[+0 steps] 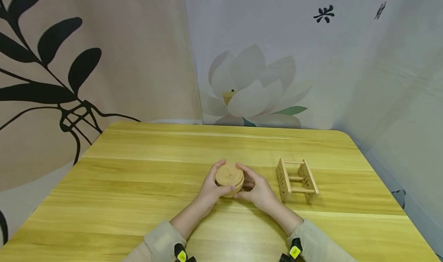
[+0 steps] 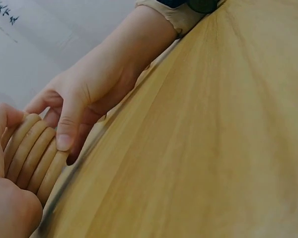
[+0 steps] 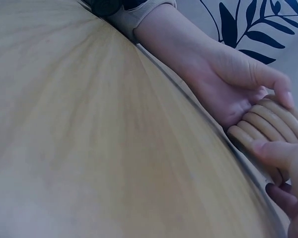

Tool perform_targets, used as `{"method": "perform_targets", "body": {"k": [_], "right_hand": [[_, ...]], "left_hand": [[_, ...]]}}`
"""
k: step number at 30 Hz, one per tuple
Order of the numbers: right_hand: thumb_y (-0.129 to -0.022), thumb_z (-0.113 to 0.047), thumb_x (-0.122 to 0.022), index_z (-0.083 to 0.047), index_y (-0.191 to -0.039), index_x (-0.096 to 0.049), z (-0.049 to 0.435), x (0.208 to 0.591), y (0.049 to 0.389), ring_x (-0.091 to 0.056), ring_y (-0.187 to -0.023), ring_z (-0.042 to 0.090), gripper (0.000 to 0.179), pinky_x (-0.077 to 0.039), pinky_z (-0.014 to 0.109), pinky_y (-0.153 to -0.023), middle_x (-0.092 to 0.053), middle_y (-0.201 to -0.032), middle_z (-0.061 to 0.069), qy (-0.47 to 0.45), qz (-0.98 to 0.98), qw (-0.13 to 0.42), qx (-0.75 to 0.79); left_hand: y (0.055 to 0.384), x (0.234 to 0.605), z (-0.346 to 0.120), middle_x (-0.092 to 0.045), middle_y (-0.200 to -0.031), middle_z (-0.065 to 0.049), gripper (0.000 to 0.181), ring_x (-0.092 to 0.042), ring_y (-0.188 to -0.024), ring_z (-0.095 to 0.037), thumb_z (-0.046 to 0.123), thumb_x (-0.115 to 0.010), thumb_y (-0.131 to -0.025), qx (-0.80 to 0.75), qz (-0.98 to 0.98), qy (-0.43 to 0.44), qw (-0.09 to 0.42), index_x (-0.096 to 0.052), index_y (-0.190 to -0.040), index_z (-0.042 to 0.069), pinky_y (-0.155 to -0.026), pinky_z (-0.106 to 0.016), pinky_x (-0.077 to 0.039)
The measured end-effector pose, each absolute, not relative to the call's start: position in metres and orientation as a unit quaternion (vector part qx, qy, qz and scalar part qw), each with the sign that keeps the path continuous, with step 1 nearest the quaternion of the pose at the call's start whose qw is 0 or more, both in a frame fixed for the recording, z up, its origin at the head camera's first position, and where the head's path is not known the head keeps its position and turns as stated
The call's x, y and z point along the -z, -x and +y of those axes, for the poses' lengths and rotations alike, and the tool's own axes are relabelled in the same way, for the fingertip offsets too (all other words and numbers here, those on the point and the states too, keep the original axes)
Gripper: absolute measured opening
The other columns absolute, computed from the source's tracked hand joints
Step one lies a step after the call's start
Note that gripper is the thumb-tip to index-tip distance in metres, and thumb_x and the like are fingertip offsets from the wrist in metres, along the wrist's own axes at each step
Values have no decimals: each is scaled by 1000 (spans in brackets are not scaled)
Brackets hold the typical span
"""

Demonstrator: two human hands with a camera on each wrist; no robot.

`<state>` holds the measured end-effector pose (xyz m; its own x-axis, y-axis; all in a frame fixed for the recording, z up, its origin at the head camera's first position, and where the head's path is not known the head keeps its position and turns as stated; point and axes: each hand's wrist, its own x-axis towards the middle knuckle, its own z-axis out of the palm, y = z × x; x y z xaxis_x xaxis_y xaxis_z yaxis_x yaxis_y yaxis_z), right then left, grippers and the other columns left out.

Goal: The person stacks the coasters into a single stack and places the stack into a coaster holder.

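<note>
Between my two hands stands a stack of round wooden coasters (image 1: 230, 174), with a flower-like line pattern on the top one. My left hand (image 1: 211, 187) grips the stack from the left, its thumb lying across the near side. From the right, my right hand (image 1: 258, 189) holds it with curled fingers and thumb. Several layered rims of the coasters (image 2: 32, 156) show in the left wrist view, where the right thumb presses near the lowest rim. In the right wrist view, the left thumb lies over the upper coasters (image 3: 270, 124). Fingers hide parts of the stack.
To the right of my right hand, a small wooden rack (image 1: 297, 181) with slotted side panels and round crossbars stands on the wooden table (image 1: 121, 200). Behind the table's far edge hangs a printed cloth backdrop (image 1: 155, 62) with leaves and a lotus.
</note>
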<state>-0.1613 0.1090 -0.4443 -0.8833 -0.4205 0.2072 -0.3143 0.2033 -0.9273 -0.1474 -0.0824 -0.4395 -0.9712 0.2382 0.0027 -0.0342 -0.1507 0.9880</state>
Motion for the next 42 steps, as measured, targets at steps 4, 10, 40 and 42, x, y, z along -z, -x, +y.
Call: {"method": "perform_targets", "body": {"k": [4,10,40,42], "right_hand": [[-71,5,-80,-15,-149,-36,110,442,160,-59,-110,32,92,-50,33,-85,-47,-140,15,234,755,55,610],[-75,3,-77,-8,-148,-36,109,440,159,-49,-121,34,84,-47,34,-91,-45,-141,16,239,747,35,620],[-74,2,-80,1,-143,-39,98,404,141,-39,-130,32,81,-38,48,-100,-39,-145,18,165,770,-69,613],[-72,2,-80,1,-143,-41,98,404,140,-40,-130,32,81,-39,48,-99,-40,-144,18,163,777,-75,604]], "left_hand": [[148,437,-82,-35,-144,-16,88,-40,-128,-33,0,-71,-77,-775,621,-71,96,-25,-150,16,-104,-43,-34],[149,433,-79,-28,-147,-20,85,-37,-131,-34,-2,-64,-79,-829,547,-51,106,-20,-150,13,-103,-39,-35],[159,432,-39,-29,-143,-20,77,-47,-116,-21,2,-52,-84,-917,390,-8,88,-14,-151,7,-98,-28,-40],[160,433,-40,-29,-143,-20,76,-46,-118,-21,3,-53,-85,-913,398,-13,92,-15,-151,6,-99,-28,-39]]}}
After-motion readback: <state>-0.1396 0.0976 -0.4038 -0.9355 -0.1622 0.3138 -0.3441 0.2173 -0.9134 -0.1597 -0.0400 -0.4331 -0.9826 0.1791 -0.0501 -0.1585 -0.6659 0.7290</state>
